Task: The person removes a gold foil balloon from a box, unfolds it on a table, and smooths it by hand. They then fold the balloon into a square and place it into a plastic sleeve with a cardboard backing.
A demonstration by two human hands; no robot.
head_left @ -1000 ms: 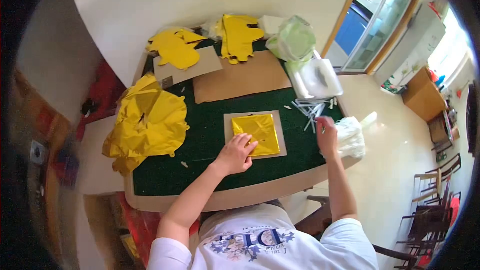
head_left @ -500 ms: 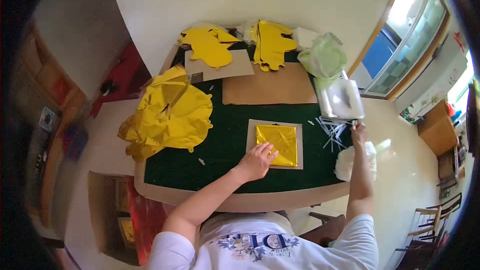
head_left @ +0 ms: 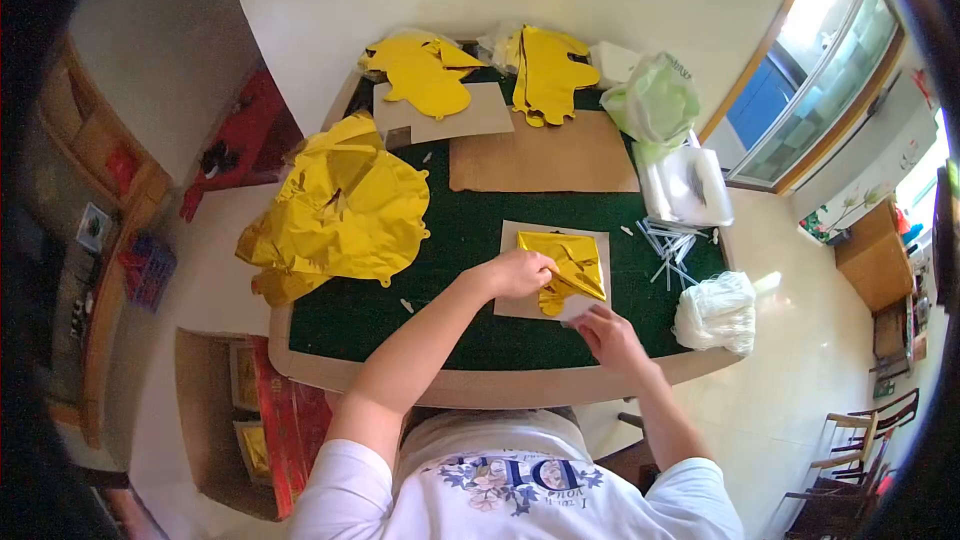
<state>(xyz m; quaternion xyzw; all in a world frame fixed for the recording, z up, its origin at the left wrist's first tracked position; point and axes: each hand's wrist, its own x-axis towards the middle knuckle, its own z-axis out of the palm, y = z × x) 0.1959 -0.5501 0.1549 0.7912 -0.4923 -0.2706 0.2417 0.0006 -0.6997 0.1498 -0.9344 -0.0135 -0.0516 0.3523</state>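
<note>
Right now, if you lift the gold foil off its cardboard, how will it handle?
Probably floppy: the gold foil buckles where the left hand pinches it. Likely very light, as thin as it looks. Its shiny surface may slip on the cardboard.

The person wears a white T-shirt (head_left: 520,515) with short sleeves (head_left: 330,485). On its front is a dark blue print (head_left: 510,477) of big letters with little flowers around them, and the rest is plain. The arms are bare from the sleeves down to the left hand (head_left: 518,273) and the right hand (head_left: 608,337).
</note>
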